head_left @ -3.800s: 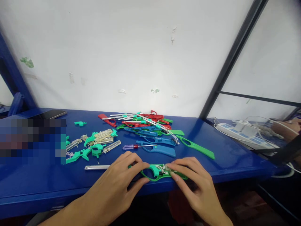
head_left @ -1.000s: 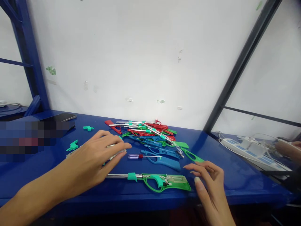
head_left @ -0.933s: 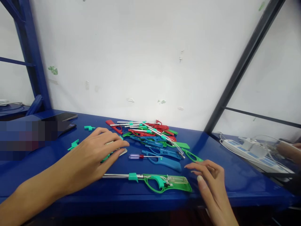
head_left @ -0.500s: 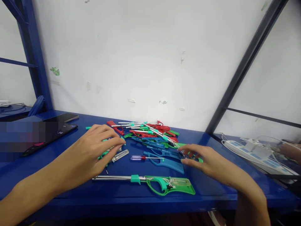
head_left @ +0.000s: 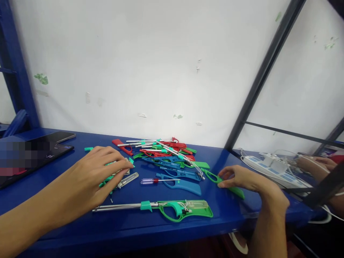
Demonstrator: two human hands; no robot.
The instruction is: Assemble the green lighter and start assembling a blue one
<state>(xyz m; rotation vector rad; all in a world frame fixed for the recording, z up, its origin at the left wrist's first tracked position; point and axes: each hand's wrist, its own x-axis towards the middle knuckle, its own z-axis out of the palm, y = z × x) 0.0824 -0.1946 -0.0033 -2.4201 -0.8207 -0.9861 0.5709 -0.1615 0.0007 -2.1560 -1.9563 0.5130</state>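
Note:
My left hand is closed over small teal and clear parts at the left of the blue table; what its fingertips pinch is hidden. On the right, my right hand grips a green handle shell by its middle. Between my hands lie a purple-handled screwdriver and a blue handle shell. An opened green lighter with a metal tube, teal trigger and clear tank lies near the front edge. A clear tank rests beside my left fingers.
A pile of red, blue and green lighter parts lies toward the wall. Phones are at the left. Beyond the dark post, a power strip with plugs and cables sits at the right, near another person's hands.
My right hand has moved right, away from the pile, and now has the green shell in its fingers. My left hand stays over the small parts. The view has turned slightly right.

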